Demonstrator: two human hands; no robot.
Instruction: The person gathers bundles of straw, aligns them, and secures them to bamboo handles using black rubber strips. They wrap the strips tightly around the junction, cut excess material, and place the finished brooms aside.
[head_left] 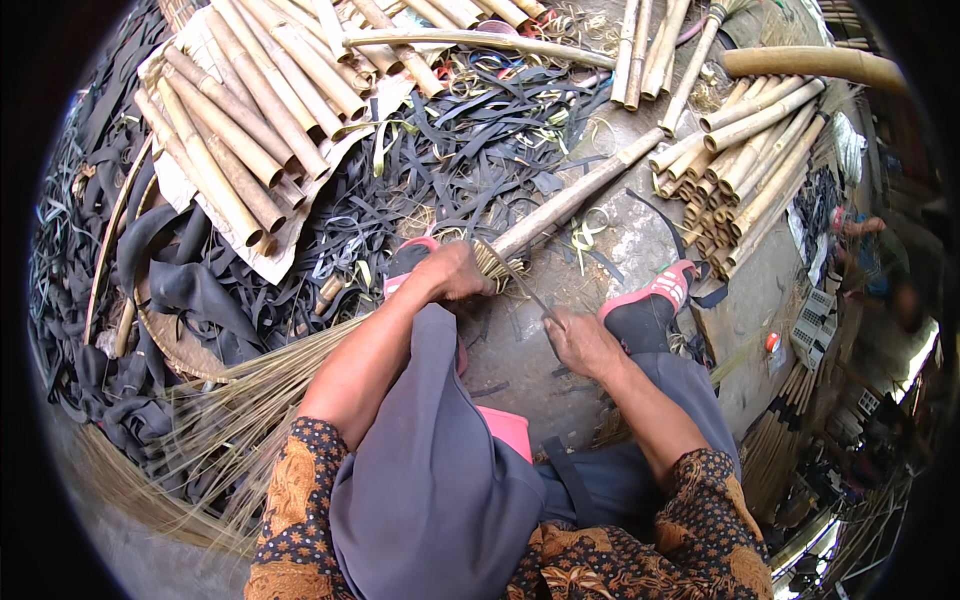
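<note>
Binding: the step in hand looks like lashing the bristle bundle [250,400] to the bamboo pole [580,203] with a dark strip [525,290].
Left hand [455,270]: closed in a fist around the bristle bundle near its blunt end, right where the bamboo pole meets it.
Right hand [582,342]: fingers curled tightly around the dark strip, which runs straight from there toward the tips beside the left hand.
Next pull: seems to call for even tension from the right hand and a firm, non-slipping hold from the left hand.
Bristles: thin, dry, straw-coloured stalks, fanning out behind the left hand and under its forearm.
Pole: pale, round and straight, slanting away ahead of both hands.
Strip: narrow, flat and rubbery-looking; the left hand's fingers and the blur make it hard to tell how many turns are wound.
Scraps: a tangle of black ribbons [470,130] ahead of the left hand, limp and curling.
Cut bamboo: smooth, hollow tubes [240,100] piled ahead and to the left of the left hand; another stack [765,150] beyond the right hand.
</note>
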